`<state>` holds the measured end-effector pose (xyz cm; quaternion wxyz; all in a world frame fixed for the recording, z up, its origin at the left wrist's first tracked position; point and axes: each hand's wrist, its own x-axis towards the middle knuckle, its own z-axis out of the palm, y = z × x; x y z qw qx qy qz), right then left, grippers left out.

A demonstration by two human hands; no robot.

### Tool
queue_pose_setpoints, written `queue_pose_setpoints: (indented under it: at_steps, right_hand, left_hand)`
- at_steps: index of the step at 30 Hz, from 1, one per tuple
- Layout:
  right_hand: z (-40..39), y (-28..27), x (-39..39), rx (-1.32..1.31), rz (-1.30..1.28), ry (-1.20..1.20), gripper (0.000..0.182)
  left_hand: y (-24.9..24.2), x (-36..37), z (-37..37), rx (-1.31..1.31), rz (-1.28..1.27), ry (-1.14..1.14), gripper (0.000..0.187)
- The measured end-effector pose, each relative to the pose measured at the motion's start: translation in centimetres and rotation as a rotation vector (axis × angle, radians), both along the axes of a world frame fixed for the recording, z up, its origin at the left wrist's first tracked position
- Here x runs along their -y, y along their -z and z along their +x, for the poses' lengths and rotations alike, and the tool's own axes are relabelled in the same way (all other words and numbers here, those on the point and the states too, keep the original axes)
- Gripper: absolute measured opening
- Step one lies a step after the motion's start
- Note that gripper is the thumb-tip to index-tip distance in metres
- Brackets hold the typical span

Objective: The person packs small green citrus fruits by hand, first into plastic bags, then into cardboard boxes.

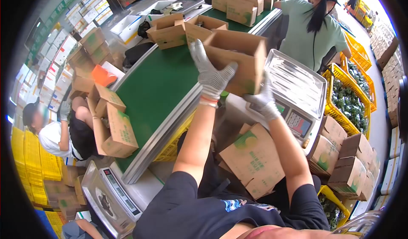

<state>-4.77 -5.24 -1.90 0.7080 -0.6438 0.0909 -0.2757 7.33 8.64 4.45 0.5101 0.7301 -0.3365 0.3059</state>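
Observation:
An open cardboard box is held up between my two gloved hands, over the edge of the green conveyor belt. My left hand, in a grey-white knit glove, presses on the box's near left side with thumb and fingers spread around it. Under the lower right corner, my right hand grips the box; part of its fingers is hidden behind the cardboard. The box's inside is mostly hidden. To the right of the box lies a scale with a metal tray and a display panel.
More open boxes stand along the belt; two others sit at its near left. A second scale is lower left. Flattened cardboard leans below my arms. Yellow crates of dark green items stand right, near a person in green.

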Motion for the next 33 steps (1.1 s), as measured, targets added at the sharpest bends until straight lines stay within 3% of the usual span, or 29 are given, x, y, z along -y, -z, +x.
queue_pose_setpoints:
  at_steps: [3,4,5,7,8,10,11,12,13,15,19,21,23,24,25,26,27,29,30,31,33]
  right_hand:
    - [7.0,4.2,-5.8,0.038,-0.227,0.101,0.105]
    - [10.9,8.1,-6.5,-0.139,-0.379,0.183,0.107]
    - [11.6,7.8,-7.9,-0.239,-0.386,0.193,0.107]
    - [11.2,6.3,-9.7,-0.361,-0.521,0.151,0.106]
    - [9.8,5.5,-10.2,-0.248,-0.683,0.180,0.109]
    - [5.6,3.9,-11.5,-0.145,-0.521,0.035,0.105]
    - [3.1,4.9,-11.3,-0.137,-0.629,-0.068,0.091]
    - [-0.3,4.7,-11.2,-0.157,-0.788,-0.123,0.073]
    - [-3.6,5.2,-10.9,-0.295,-0.786,-0.195,0.061]
    - [-10.0,6.1,-10.7,-0.504,-0.715,-0.053,0.046]
    - [-20.4,10.3,-8.5,-1.089,-0.987,0.500,0.067]
    - [-24.0,12.4,-7.2,-1.272,-0.826,0.568,0.078]
    - [-25.7,11.3,-6.6,-1.318,-0.774,0.569,0.085]
    - [-26.4,11.6,-6.4,-1.311,-0.751,0.607,0.088]
    - [-26.8,12.0,-6.3,-1.300,-0.732,0.635,0.091]
    - [-26.6,10.2,-6.6,-1.406,-0.643,0.673,0.103]
    - [-27.4,10.5,-6.2,-1.406,-0.487,0.699,0.105]
    - [-28.9,11.5,-5.9,-1.383,-0.173,0.738,0.111]
    - [-29.7,11.4,-5.8,-1.169,-0.004,0.717,0.114]
    - [-29.7,13.1,-5.4,-1.115,-0.092,0.720,0.114]
    - [-28.7,14.2,-4.9,-0.892,-0.096,0.817,0.108]
  left_hand:
    - [3.9,-3.8,0.0,-0.304,0.184,-0.037,0.128]
    - [6.2,-3.8,0.7,-0.490,0.234,-0.084,0.136]
    - [7.8,-3.9,1.7,-0.753,0.283,-0.172,0.135]
    - [6.5,-4.3,4.1,-0.839,0.308,-0.297,0.125]
    - [6.7,-4.7,5.5,-0.827,0.340,-0.319,0.119]
    - [9.6,-4.8,9.4,-0.704,0.302,-0.334,0.097]
    - [11.6,-4.8,11.4,-0.701,0.210,-0.272,0.089]
    - [11.7,-4.5,11.5,-0.752,0.250,-0.329,0.086]
    - [11.7,-4.2,11.5,-0.800,0.300,-0.386,0.084]
    - [13.2,-4.1,12.9,-0.762,0.242,-0.266,0.085]
    - [8.9,-2.3,7.5,-0.625,0.348,-0.444,0.081]
    - [8.0,-0.5,2.4,-0.327,0.296,-0.384,0.072]
    - [8.4,1.1,-4.0,-0.542,0.691,-0.027,0.067]
    - [10.2,1.4,-7.5,-0.532,1.095,0.005,0.067]
    - [14.6,1.2,-9.2,-0.898,1.328,0.227,0.073]
    - [19.3,0.2,-12.4,-0.955,1.462,0.217,0.079]
    - [20.1,-1.3,-15.5,-1.123,1.164,0.269,0.080]
    - [27.0,-2.1,-14.7,-1.154,0.914,0.361,0.074]
    - [26.3,-2.7,-14.6,-1.229,0.894,0.434,0.070]
    - [26.1,-3.8,-14.5,-1.313,0.872,0.499,0.066]
    - [29.0,-4.6,-13.3,-1.667,0.509,0.599,0.063]
